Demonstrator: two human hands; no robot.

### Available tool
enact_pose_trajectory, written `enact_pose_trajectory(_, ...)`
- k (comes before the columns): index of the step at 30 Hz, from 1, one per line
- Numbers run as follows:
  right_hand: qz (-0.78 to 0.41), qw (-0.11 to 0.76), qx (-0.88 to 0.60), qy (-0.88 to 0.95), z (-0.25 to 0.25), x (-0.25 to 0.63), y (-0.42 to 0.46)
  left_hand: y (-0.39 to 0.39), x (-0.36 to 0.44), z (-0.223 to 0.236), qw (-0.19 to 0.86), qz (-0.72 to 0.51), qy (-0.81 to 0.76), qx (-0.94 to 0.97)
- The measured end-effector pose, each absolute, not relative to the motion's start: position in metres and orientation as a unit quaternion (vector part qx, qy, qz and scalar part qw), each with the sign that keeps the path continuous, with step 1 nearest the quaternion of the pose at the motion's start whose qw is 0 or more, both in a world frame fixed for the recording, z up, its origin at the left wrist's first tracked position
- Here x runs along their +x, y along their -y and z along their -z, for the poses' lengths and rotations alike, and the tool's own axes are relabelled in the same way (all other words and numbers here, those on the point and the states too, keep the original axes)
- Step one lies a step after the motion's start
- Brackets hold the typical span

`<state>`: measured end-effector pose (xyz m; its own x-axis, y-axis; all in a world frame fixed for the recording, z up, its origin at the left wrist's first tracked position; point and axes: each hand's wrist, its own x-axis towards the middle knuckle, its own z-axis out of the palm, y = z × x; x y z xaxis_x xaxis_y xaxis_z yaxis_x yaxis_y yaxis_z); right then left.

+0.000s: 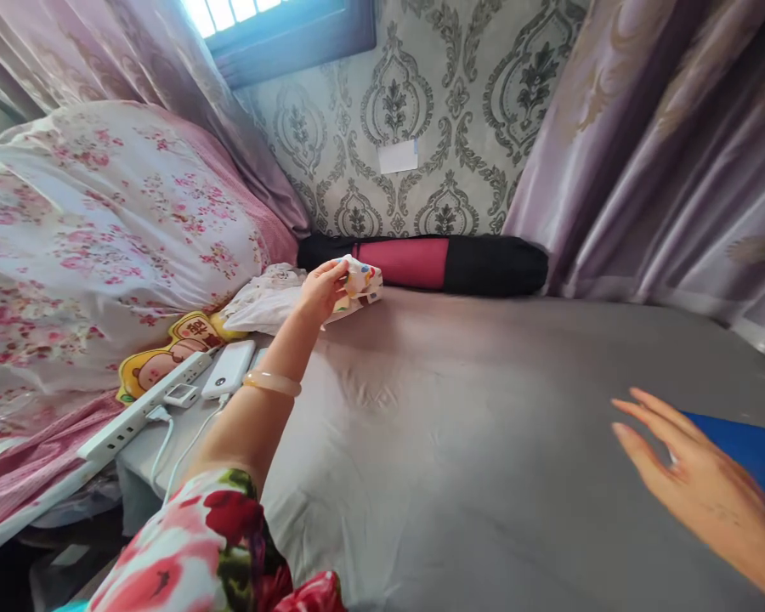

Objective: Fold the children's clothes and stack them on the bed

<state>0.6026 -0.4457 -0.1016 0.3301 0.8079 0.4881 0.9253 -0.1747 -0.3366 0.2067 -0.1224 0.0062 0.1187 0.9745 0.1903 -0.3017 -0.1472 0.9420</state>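
My left hand [322,289] reaches out to the far side of the grey sheet [459,442]. Its fingers pinch a small white cloth-like piece with a colourful print [365,277]; its exact kind does not show. Just behind that piece lies a rolled black and dark-pink bolster [414,262] against the wall. Beside the left wrist is a crumpled white lacy cloth [271,297]. On the right, my right hand [694,467] hovers with fingers spread and holds nothing. A flat blue item [756,455] is partly hidden behind it.
At left lie a white power strip [146,406], a white power bank [229,370] with a cable, a small white adapter [182,393] and a yellow cartoon cushion [159,365]. Floral bedding [121,212] is piled beyond. Purple curtains [663,153] hang on both sides.
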Motion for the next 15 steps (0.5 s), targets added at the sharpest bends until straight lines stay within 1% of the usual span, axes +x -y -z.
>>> enact_pose_trajectory(5, 0.023, 0.353, -0.701, 0.619, 0.079, 0.554, 0.407, 0.157, 0.263, 0.005, 0.641, -0.557, -0.299, 0.436)
enact_pose_trajectory(9, -0.020, 0.398, -0.640, 0.657, 0.073, 0.510, 0.372, 0.194, 0.305, 0.014, 0.688, -0.514, -0.264, 0.439)
enact_pose_trajectory(12, -0.002, 0.436, -0.613, 0.659, 0.077, 0.481, 0.348, 0.225, 0.331, 0.017, 0.711, -0.480, -0.239, 0.455)
enact_pose_trajectory(15, 0.050, 0.466, -0.640, 0.609, 0.079, 0.466, 0.331, 0.247, 0.345, 0.022, 0.706, -0.450, -0.218, 0.502)
